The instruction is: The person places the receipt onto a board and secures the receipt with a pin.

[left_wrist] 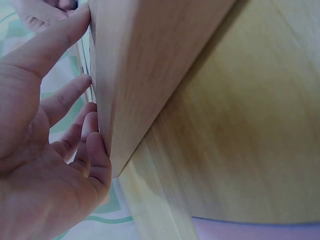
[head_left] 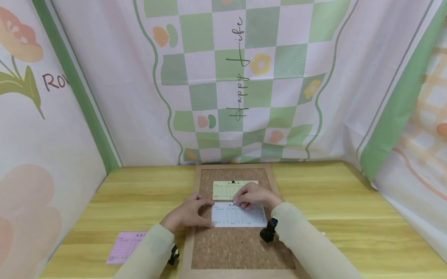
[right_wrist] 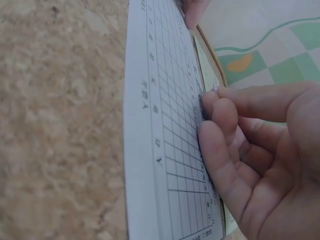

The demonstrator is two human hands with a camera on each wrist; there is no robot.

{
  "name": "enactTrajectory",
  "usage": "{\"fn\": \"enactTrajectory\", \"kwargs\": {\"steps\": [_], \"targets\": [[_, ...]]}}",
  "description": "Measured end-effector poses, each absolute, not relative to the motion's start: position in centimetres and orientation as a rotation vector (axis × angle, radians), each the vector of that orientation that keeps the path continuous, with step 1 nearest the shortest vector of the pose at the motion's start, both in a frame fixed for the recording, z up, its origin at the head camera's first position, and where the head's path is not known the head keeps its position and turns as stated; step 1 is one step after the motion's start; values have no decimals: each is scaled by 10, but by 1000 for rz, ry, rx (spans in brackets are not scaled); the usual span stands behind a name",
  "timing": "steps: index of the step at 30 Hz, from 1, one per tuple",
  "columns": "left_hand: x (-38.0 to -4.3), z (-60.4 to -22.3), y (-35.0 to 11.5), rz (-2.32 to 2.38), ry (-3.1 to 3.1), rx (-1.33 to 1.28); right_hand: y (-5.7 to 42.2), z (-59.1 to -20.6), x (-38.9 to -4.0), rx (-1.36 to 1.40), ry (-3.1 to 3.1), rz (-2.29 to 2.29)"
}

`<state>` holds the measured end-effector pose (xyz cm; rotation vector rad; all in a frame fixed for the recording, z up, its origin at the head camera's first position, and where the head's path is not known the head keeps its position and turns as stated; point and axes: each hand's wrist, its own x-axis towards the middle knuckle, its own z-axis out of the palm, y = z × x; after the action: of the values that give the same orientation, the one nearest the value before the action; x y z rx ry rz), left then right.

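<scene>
A white printed slip with a ruled grid lies on a wood-framed cork board. At its left edge, my left hand rests over the frame, thumb and forefinger spread and touching the slip's left corners. My right hand is at the slip's top edge. Between its thumb and forefinger it pinches a small pale push pin, mostly hidden by the fingertips. Just above, a yellow slip is fixed to the cork with a black push pin; the right hand covers its lower right corner.
A pink slip lies on the wooden table left of the board, partly behind the left sleeve. Near the right sleeve sits a small white object. A patterned curtain hangs behind the table.
</scene>
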<state>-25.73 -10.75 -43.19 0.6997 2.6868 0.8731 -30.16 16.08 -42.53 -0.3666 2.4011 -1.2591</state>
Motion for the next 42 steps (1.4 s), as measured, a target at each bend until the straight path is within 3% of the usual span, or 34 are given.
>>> {"fn": "enactTrajectory", "kwargs": {"steps": [42], "targets": [[-257, -434, -108, 883, 2700, 695, 149, -427, -297, -313, 2519, -1145]]}}
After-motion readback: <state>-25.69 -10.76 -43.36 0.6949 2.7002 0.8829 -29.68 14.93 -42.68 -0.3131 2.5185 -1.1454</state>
